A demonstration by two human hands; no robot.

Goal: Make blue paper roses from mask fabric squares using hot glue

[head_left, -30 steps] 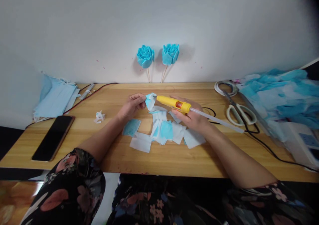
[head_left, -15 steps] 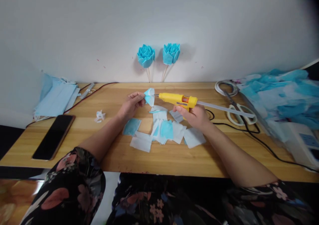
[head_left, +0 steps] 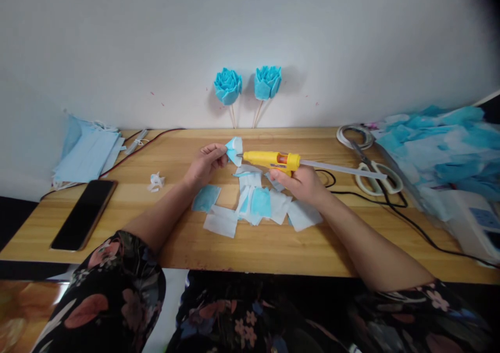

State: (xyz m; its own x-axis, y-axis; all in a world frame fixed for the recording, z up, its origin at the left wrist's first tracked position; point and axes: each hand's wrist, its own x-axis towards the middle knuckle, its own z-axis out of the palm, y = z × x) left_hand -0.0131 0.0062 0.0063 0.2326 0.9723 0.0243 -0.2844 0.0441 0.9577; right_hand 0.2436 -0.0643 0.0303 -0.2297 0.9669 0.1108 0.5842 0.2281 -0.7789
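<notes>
Between the thumb and fingers of my left hand (head_left: pixel 209 163) is a folded blue-and-white fabric petal (head_left: pixel 235 150), pinched at its narrow end. My right hand (head_left: pixel 302 183) is closed round the handle of a yellow hot glue gun (head_left: pixel 269 159). The gun's metal nozzle points left and meets the petal's white side. A long clear glue stick (head_left: pixel 339 168) juts out of its back. Below both hands, several cut blue and white fabric squares (head_left: pixel 261 202) lie scattered and partly overlapping on the wooden table (head_left: pixel 175 243).
Two blue fabric roses (head_left: pixel 228 86) on sticks lean against the wall. To the left lie a stack of face masks (head_left: pixel 88 152), a phone (head_left: pixel 84 215) and a crumpled white scrap (head_left: pixel 156 181). On the right are scissors (head_left: pixel 378 178), a wire coil (head_left: pixel 354 137), a black cord and a blue fabric pile (head_left: pixel 441 145).
My right hand has brought the glue gun a little left and down, so its nozzle now reaches the petal. My left hand has stayed almost still.
</notes>
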